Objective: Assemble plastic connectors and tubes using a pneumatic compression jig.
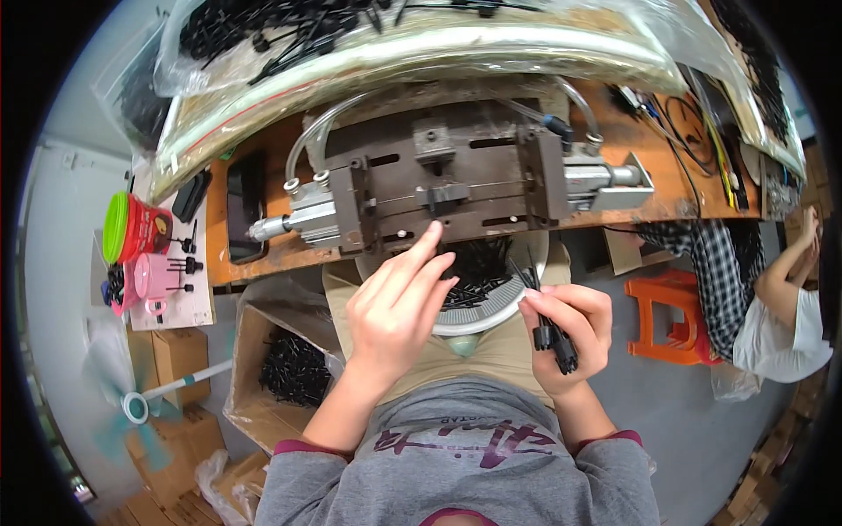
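Note:
My left hand [390,307] is open, its fingers stretched forward and the index fingertip at the front edge of a dark metal fixture [399,180]. Just beyond that fingertip, a small black part [442,196] sits at the middle of the fixture. Whether the finger touches it, I cannot tell. My right hand [574,337] is closed around several black plastic parts with thin stems [560,344]; their thick ends hang below the fingers and the stems poke out above. Between my hands, over my lap, a pale round basin [478,326] holds many similar black parts.
Air cylinders [311,221] with clear hoses flank the fixture on the wooden bench. A phone [246,206] lies at left, near a pink cup [153,276]. Below stands a carton [254,386] of black parts. At right are an orange stool [658,316] and another person's arm [783,272].

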The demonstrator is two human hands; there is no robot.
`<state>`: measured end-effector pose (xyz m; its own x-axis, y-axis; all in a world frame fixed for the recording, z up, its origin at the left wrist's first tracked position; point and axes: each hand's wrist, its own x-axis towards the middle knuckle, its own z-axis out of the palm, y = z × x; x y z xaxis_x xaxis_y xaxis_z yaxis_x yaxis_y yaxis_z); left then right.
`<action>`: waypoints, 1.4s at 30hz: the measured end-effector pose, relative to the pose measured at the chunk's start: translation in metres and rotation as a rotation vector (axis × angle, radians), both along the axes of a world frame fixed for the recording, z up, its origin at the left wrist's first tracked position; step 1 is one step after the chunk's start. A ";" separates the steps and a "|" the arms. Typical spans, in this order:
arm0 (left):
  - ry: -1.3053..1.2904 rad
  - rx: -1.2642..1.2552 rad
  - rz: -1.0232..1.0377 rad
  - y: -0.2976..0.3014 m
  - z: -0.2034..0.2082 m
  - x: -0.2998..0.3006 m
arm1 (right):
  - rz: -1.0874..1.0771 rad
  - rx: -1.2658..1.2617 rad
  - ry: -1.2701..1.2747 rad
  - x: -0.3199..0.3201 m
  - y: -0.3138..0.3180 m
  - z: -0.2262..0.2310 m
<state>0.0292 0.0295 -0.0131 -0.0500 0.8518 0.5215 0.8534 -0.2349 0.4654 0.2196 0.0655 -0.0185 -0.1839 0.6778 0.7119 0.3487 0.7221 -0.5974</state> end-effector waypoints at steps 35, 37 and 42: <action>0.193 0.050 0.084 0.013 -0.005 0.002 | -0.156 0.179 -0.148 -0.010 0.014 -0.007; -0.053 0.106 0.025 0.008 -0.005 0.007 | -0.177 0.302 -0.349 -0.007 0.017 -0.002; -0.452 0.407 -0.184 -0.004 0.001 0.036 | 0.000 0.388 -0.183 -0.018 0.017 -0.013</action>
